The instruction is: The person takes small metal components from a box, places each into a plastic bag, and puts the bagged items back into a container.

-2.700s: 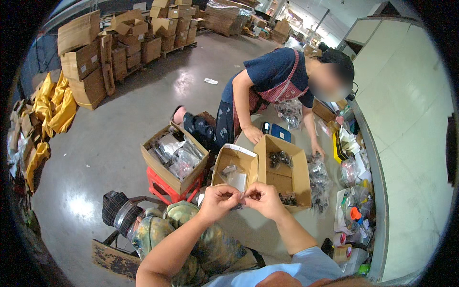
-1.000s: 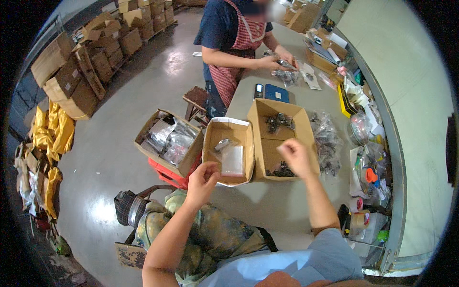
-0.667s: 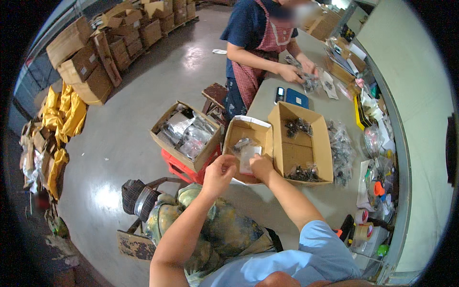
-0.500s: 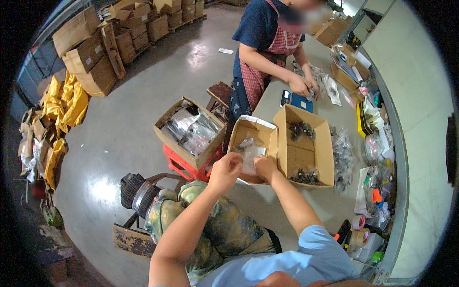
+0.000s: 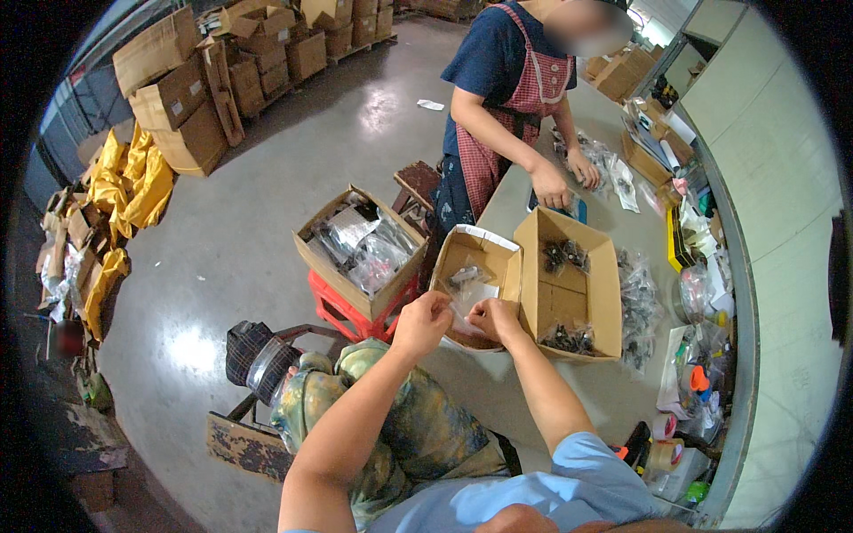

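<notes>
Over the near end of a narrow cardboard box (image 5: 511,264) on the table, my two hands face each other. My left hand (image 5: 421,323) is closed, its fingertips pinching one side of a clear plastic bag (image 5: 463,311). On the other side, the fingers of my right hand (image 5: 494,318) are also closed at the bag's edge. A white slip of paper (image 5: 481,292) shows beside the bag. Farther inside the box lies a small clear packet (image 5: 464,277). What sits between my fingertips is too small to make out.
Right of it stands a wider box (image 5: 560,299) with dark parts. An open carton (image 5: 311,258) of bagged items rests on a red stool (image 5: 339,318) at left. Across the table a co-worker (image 5: 506,115) handles small packets. Tape rolls (image 5: 665,453) and clutter line the right edge.
My hands stay over the narrow box; my right hand's fingers have turned toward the left one. The co-worker's hands have moved apart, one now over the blue item. The whole view has shifted slightly.
</notes>
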A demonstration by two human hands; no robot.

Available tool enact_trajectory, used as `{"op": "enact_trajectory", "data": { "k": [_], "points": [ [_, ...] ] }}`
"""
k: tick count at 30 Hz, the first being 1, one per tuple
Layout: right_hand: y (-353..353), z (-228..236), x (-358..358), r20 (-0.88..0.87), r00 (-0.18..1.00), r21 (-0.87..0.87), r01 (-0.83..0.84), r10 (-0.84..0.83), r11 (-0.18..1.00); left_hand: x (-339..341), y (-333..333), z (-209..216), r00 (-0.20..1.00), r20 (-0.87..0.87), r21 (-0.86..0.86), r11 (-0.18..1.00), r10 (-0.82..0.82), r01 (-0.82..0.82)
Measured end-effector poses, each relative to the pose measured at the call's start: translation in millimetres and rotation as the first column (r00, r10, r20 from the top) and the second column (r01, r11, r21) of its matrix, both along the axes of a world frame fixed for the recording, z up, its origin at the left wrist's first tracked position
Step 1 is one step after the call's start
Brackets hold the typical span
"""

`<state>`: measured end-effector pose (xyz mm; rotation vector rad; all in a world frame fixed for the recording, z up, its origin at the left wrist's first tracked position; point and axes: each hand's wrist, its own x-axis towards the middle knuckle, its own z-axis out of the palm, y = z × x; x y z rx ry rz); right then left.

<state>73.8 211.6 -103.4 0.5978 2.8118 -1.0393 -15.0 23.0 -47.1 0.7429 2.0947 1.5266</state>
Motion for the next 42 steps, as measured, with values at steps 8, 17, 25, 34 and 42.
{"op": "enact_trajectory", "data": {
  "k": [8, 17, 25, 34, 42],
  "points": [
    [-34.2, 27.6, 10.4, -0.360, 0.925, -0.302, 0.010, -0.124, 0.953, 11.4, 7.5, -6.8, 0.998, -0.008, -0.122, 0.990, -0.066, 0.065],
    [-44.8, 81.7, 17.0, -0.597, 0.802, -0.204, -0.150, -0.001, 0.968, 11.4, 7.2, -13.8, 0.983, 0.103, 0.109, 0.984, -0.150, 0.139],
    [-31.0, 84.9, 29.1, -0.235, 0.965, -0.670, -0.073, -0.117, 0.739, 6.3, 3.9, -5.5, 0.868, 0.431, 0.456, 0.890, -0.247, 0.026],
    [-41.7, 104.3, 34.8, -0.489, 0.869, -0.256, -0.064, -0.072, 0.965, 10.1, 3.1, -9.1, 0.983, 0.176, 0.362, 0.932, -0.057, -0.011],
    [-64.7, 145.5, 37.2, -0.391, 0.889, 0.168, -0.187, 0.240, 0.968, 16.5, -3.0, 26.5, 0.982, -0.190, 0.105, 0.994, -0.019, 0.039]
  ]
}}
